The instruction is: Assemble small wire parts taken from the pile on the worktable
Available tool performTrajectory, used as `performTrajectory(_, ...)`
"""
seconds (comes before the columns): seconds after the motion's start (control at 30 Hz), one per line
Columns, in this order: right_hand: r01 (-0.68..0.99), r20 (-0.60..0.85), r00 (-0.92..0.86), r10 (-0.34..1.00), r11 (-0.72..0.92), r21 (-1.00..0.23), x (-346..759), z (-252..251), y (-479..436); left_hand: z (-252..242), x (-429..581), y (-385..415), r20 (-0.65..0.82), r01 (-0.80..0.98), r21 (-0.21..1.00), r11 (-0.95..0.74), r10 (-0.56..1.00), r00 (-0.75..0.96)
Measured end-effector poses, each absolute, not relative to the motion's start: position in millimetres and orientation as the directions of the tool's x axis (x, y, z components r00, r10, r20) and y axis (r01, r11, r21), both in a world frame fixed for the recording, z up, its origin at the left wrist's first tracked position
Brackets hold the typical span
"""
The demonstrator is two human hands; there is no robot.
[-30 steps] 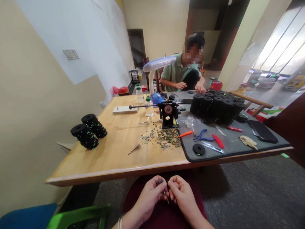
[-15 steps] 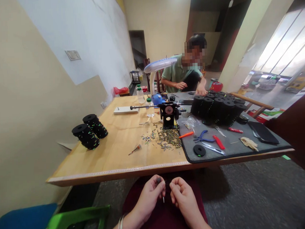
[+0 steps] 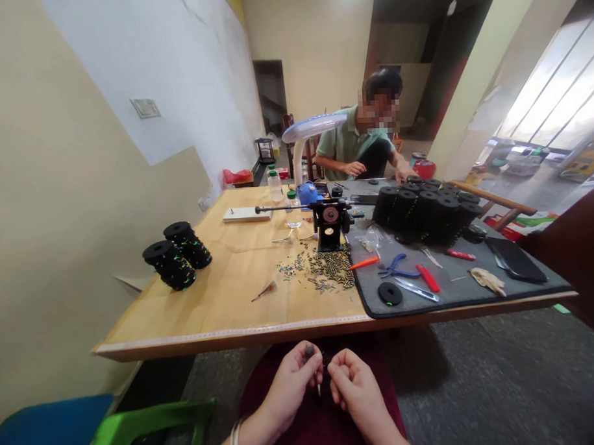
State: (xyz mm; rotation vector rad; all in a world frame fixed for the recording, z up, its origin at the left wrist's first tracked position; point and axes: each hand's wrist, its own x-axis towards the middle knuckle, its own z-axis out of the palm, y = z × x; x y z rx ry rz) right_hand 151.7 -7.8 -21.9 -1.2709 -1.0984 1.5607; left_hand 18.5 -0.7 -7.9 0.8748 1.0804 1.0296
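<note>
Above my lap, just short of the table's front edge, my left hand [image 3: 298,376] is closed around a small thin tool [image 3: 309,350]. Its dark rounded end pokes out above the thumb and a slim pale tip shows below the fingers. Close beside it, nearly touching, my right hand [image 3: 354,379] is pinched with thumb against fingers. Whatever it grips is too small or hidden to make out. On the table ahead lie a heap of small metallic pieces [image 3: 332,270] and a scatter of tiny coloured pieces [image 3: 291,268].
A black winding device [image 3: 329,224] with a long rod stands behind the heap. Black foam spools [image 3: 169,266] stand left; more spools [image 3: 437,208] crowd the grey mat [image 3: 378,304], near blue pliers [image 3: 400,267] and scissors [image 3: 416,288]. A co-worker [image 3: 343,143] sits opposite. A green stool [image 3: 138,423] is lower left.
My right hand has shifted slightly left, closer to my left hand, which keeps its hold. Across the table, the co-worker's hand has moved right, toward the black spools.
</note>
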Motion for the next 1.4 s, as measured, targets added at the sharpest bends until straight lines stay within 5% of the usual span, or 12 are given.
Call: performTrajectory(1.4, -0.151, -0.200, -0.123, 0.972, -0.218, -0.964, 153.0, -25.1, -3.5, -10.7, 21.6, -4.6, -0.194, -0.015, 0.979, 0.203, 0.952, 0.237)
